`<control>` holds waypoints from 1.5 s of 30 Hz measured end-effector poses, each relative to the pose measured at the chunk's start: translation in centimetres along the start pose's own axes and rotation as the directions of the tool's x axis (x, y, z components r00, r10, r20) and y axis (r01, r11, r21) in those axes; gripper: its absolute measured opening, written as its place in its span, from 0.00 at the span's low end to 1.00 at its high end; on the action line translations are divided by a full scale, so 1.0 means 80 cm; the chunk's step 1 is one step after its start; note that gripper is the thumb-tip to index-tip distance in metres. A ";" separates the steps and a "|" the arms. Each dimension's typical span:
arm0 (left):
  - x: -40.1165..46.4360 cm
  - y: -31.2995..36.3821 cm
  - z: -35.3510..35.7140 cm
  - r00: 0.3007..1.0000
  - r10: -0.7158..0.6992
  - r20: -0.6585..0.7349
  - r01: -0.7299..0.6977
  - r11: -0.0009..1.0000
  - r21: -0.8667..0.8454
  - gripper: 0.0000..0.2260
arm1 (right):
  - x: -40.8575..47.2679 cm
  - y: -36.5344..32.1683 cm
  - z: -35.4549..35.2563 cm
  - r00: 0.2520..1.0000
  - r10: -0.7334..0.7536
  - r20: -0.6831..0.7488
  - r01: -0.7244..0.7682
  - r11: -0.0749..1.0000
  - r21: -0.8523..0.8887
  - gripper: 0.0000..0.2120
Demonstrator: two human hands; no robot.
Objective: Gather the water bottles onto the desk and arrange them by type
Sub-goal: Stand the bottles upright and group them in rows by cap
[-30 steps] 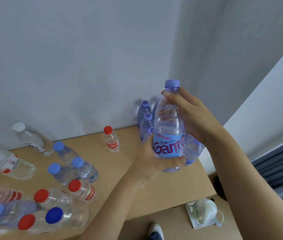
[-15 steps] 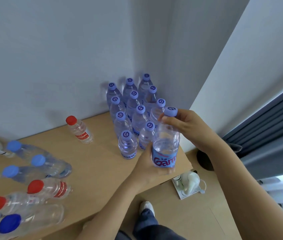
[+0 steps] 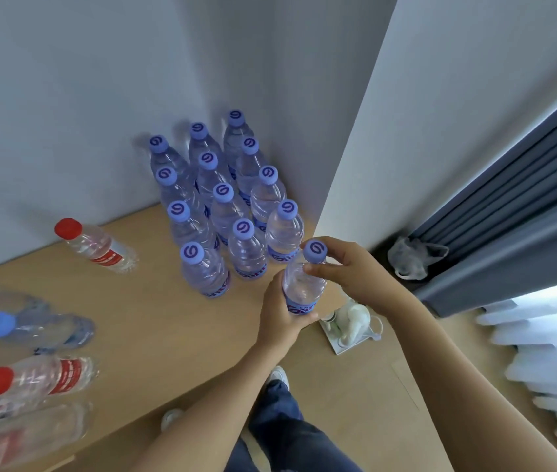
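Observation:
I hold a purple-capped Ganten bottle [image 3: 304, 284] upright at the desk's right front corner. My left hand [image 3: 278, 313] grips its lower body around the label. My right hand [image 3: 348, 267] pinches its neck just below the cap. Right behind it, several identical purple-capped bottles [image 3: 222, 212] stand in rows in the corner of the wooden desk [image 3: 154, 321]. A red-capped bottle [image 3: 94, 247] lies on its side near the back wall. At the left edge lie blue-capped bottles [image 3: 28, 327] and red-capped bottles [image 3: 31, 376], blurred.
The wall corner [image 3: 331, 172] closes off the desk at the right. Below the desk edge on the floor sit a white power strip with plugs [image 3: 350, 323] and a plastic bag [image 3: 413, 255]. Grey curtains [image 3: 508, 185] hang at the right. My legs and shoes show beneath.
The held bottle came down from chest height to the desk's right corner beside the purple-capped rows. My view swung right and down; both hands kept their hold.

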State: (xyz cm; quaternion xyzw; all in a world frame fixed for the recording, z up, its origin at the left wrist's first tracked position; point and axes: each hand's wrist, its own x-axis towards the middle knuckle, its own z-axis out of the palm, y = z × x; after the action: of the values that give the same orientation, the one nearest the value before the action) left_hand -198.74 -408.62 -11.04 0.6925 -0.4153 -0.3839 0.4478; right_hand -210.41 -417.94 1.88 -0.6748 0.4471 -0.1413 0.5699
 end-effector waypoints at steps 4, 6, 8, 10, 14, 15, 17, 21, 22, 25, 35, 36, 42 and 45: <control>0.009 -0.009 0.014 0.997 0.021 -0.080 -0.017 0.998 0.054 0.34 | 0.005 0.016 0.006 1.000 0.013 -0.026 -0.014 1.000 -0.011 0.16; 0.013 -0.012 0.022 0.994 0.013 -0.107 -0.007 0.998 0.058 0.30 | 0.007 0.020 0.007 0.999 0.003 -0.035 -0.004 1.000 -0.030 0.17; 0.016 -0.010 0.027 0.987 0.013 -0.160 -0.005 0.999 0.047 0.31 | 0.010 0.021 0.006 0.998 -0.046 -0.039 0.044 0.997 -0.059 0.17; 0.023 -0.009 0.029 0.980 0.000 -0.199 0.008 0.999 0.037 0.33 | 0.015 0.020 0.004 0.993 -0.119 -0.024 0.115 0.986 -0.123 0.17; 0.040 -0.012 0.033 0.975 -0.053 -0.217 0.068 0.996 0.063 0.30 | 0.024 0.014 0.003 0.988 -0.157 -0.003 0.154 0.970 -0.190 0.17; 0.043 -0.011 0.034 0.968 -0.068 -0.240 0.084 0.995 0.060 0.31 | 0.026 0.013 0.003 0.987 -0.162 0.001 0.159 0.967 -0.198 0.17; 0.044 -0.010 0.036 0.957 -0.075 -0.281 0.096 0.994 0.062 0.32 | 0.031 0.011 0.001 0.986 -0.165 0.015 0.165 0.963 -0.213 0.18; 0.043 -0.009 0.038 0.954 -0.064 -0.293 0.085 0.995 0.061 0.34 | 0.034 0.009 -0.002 0.988 -0.149 0.044 0.155 0.964 -0.215 0.20; 0.043 -0.009 0.037 0.957 -0.061 -0.284 0.080 0.995 0.054 0.34 | 0.034 0.009 -0.002 0.989 -0.144 0.043 0.150 0.965 -0.214 0.20; 0.041 -0.007 0.027 0.975 -0.078 -0.210 0.085 0.996 0.023 0.37 | 0.033 -0.001 -0.003 0.991 -0.127 0.037 0.132 0.966 -0.221 0.23; -0.006 0.019 -0.058 0.986 -0.150 -0.068 0.142 0.984 -0.108 0.31 | 0.026 -0.096 -0.005 0.971 -0.228 0.066 0.234 0.968 -0.091 0.18; -0.010 0.026 -0.071 0.986 -0.156 -0.063 0.147 0.981 -0.130 0.30 | 0.029 -0.108 0.003 0.965 -0.245 0.093 0.253 0.963 -0.089 0.18; -0.038 0.073 -0.165 0.980 -0.113 -0.162 0.070 0.966 -0.249 0.25 | 0.057 -0.174 0.074 0.902 -0.328 0.281 0.351 0.936 -0.033 0.16; -0.057 0.089 -0.223 0.951 -0.109 -0.290 0.020 0.955 -0.295 0.25 | 0.071 -0.204 0.121 0.863 -0.355 0.359 0.386 0.922 -0.017 0.17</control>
State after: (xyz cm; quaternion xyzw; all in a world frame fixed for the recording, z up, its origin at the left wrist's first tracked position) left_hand -185.93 -400.83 1.76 0.6838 -0.2580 -0.3441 0.5895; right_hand -193.22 -416.86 11.72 -0.7869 0.2066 -0.1064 0.5717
